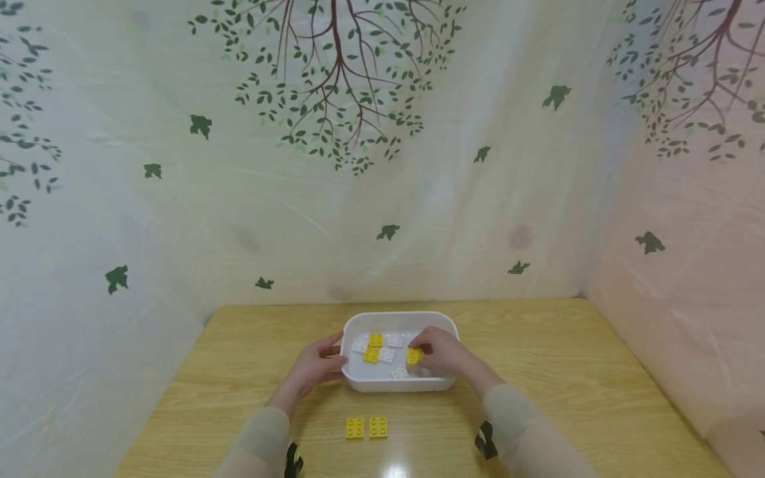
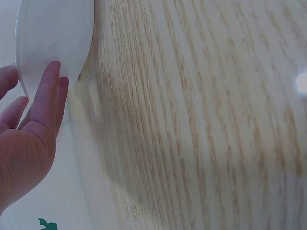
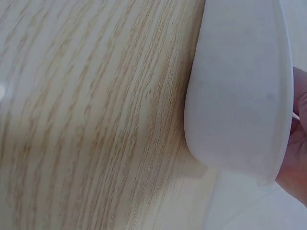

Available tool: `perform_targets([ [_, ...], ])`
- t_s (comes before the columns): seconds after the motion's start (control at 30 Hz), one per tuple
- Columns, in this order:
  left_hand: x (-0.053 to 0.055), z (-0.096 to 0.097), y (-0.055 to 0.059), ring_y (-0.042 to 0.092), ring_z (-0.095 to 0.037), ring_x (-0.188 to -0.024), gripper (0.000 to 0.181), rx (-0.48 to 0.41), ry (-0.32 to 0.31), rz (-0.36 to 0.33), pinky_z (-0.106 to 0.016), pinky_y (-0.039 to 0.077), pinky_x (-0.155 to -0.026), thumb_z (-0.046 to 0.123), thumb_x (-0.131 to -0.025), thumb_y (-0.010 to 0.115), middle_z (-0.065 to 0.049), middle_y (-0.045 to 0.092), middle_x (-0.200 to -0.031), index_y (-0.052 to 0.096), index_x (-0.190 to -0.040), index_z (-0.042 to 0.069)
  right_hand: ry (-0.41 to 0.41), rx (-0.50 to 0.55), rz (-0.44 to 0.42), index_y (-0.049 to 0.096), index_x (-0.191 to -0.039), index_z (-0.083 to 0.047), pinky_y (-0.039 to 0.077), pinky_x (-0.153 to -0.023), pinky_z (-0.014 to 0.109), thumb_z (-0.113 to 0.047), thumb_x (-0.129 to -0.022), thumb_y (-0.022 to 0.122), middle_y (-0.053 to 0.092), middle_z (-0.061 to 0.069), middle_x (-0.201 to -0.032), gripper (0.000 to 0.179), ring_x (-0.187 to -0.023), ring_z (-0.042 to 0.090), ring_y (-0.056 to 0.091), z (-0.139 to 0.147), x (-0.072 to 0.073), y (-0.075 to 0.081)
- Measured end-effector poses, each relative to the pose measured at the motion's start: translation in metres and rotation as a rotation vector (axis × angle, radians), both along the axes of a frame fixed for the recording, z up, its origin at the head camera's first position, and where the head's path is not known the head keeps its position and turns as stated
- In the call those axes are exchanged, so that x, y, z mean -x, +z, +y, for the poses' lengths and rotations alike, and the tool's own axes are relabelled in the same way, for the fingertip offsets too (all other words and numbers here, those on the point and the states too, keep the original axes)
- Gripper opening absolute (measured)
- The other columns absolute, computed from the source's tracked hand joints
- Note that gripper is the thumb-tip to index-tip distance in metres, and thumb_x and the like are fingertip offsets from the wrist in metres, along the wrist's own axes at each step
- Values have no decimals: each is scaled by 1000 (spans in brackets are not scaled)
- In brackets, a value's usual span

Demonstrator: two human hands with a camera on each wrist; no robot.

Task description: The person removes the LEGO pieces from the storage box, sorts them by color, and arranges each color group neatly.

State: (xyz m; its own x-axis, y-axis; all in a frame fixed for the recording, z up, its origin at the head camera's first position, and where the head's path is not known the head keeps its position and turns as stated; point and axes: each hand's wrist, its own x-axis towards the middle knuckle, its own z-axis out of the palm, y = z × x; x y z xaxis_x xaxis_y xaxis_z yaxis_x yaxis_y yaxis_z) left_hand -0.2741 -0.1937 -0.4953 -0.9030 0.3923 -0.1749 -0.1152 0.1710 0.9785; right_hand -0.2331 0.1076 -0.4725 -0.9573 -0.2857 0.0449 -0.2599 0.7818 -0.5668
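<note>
A white plastic tub (image 1: 400, 384) stands on the wooden table, with yellow and white toy building bricks on its floor. My right hand (image 1: 441, 350) reaches over its right side and pinches a yellow brick (image 1: 414, 357) inside it. In the right wrist view that hand is mostly hidden behind the tub wall (image 3: 235, 96). With fingers extended, my left hand (image 2: 36, 124) touches the tub's left end. Two yellow bricks remain in the tub's left half, one (image 1: 376, 340) behind the other (image 1: 370, 356). Several white bricks (image 1: 386, 354) lie around them.
Nearer to me on the table, a left yellow brick (image 1: 354, 428) and a right yellow brick (image 1: 378, 427) lie side by side, studs up. A curtain (image 1: 382, 199) printed with branches and leaves hangs behind the wooden table (image 1: 538, 398) and along its sides.
</note>
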Motion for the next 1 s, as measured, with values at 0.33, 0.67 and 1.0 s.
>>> perform_targets([
  [0.33, -5, 1, 1, 64, -36, -108, 63, -4, 24, 1, -44, 60, -83, 2, -92, 68, -30, 52, -137, 43, -150, 6, 26, 57, 17, 71, -110, -7, 55, -85, 35, -5, -84, 76, 61, -2, -98, 27, -91, 14, 57, 4, -12, 8],
  [0.67, -8, 2, 2, 64, -34, -109, 64, 5, 24, 1, -42, 60, -84, 4, -92, 68, -30, 51, -138, 42, -150, 6, 75, 69, 59, 71, -111, -7, 56, -81, 31, -5, -84, 76, 59, -3, -97, 27, -90, 15, 58, 3, -29, 16],
  [1.0, -14, 2, 2, 64, -33, -110, 63, 22, 30, 2, -42, 60, -84, 5, -93, 68, -28, 52, -138, 42, -150, 8, 113, 110, 79, 71, -112, -8, 58, -83, 31, -7, -85, 78, 61, -4, -102, 28, -91, 15, 60, 1, -42, 20],
])
